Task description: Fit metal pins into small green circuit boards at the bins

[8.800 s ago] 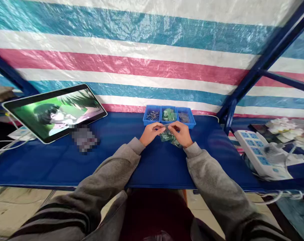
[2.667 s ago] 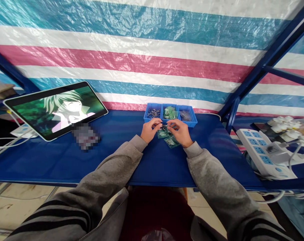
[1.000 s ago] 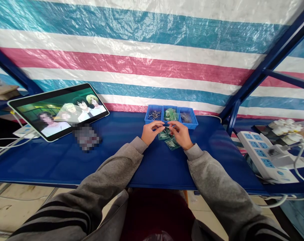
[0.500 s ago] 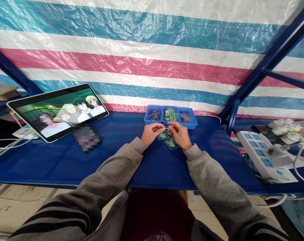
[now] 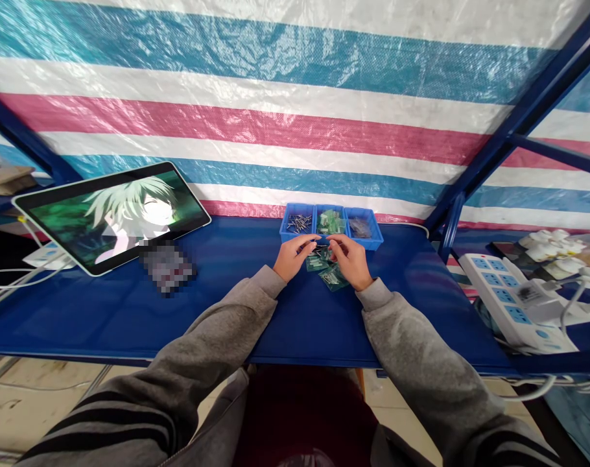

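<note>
My left hand (image 5: 294, 257) and my right hand (image 5: 352, 261) face each other over the table, a small gap between their fingertips. The left thumb and forefinger are pinched together; whatever is between them is too small to make out. The right fingers are curled towards the thumb, and their contents are hidden too. Beneath and between the hands lie several small green-tinted packets (image 5: 332, 279) with small pieces inside. Just behind stand three joined blue bins: the left bin (image 5: 290, 237) holds thin metal pieces like screws, the middle one green packets (image 5: 330, 222), the right one greyish clear pieces (image 5: 360, 227).
A tablet (image 5: 129, 217) playing a cartoon leans at the left of the blue table (image 5: 202, 324), a blurred-out object (image 5: 168, 267) in front of it. A white power strip (image 5: 504, 298) with plugs and cables lies at the right. Striped sheeting (image 5: 295, 130) hangs behind.
My fingertips have parted slightly from each other; before, they met around a small shiny piece. The packets and bins have not moved. The tablet's picture has changed.
</note>
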{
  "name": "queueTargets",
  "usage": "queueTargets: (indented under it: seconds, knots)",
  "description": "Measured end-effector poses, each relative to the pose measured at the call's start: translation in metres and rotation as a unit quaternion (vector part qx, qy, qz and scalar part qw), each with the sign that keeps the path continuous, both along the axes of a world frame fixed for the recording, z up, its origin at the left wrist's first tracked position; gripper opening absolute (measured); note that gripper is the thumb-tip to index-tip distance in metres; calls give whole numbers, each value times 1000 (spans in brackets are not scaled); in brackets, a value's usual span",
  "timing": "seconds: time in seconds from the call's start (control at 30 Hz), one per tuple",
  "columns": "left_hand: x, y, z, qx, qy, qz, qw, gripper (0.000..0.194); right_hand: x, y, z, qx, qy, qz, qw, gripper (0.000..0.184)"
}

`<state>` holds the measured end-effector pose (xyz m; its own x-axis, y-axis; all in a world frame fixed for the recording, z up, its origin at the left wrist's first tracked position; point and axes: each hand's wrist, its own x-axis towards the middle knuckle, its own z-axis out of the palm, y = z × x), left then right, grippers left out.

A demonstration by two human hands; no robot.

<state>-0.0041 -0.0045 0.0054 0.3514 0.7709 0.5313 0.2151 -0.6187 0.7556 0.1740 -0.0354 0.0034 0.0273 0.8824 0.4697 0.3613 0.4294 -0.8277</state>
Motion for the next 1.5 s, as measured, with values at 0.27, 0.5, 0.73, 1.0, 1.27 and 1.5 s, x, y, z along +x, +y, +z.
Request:
queueTargets:
  seconds: [0.27, 0.5, 0.73, 1.0, 1.27, 1.5]
  knots:
    - [-2, 1, 2, 60, 65, 14, 996, 42, 0, 0, 1, 6, -4, -13, 1000, 24]
    - [-3, -2, 2, 18, 72, -1, 997, 38, 0, -2, 3, 26, -41, 26, 998, 27]
    - [-2, -3, 3, 12, 61, -4, 998, 33, -1, -1, 1, 33, -75, 50, 995, 23]
    - [-1, -3, 1, -18, 18, -10, 1000, 34, -2, -2, 2, -3, -64, 50, 997, 26]
    - [-1, 1, -1, 8, 13, 23, 1000, 31, -1, -4, 8, 1, -45, 15, 999, 31]
    - [-1, 0, 2, -6, 16, 4, 1000, 42, -1, -3, 5, -3, -19, 14, 1000, 31]
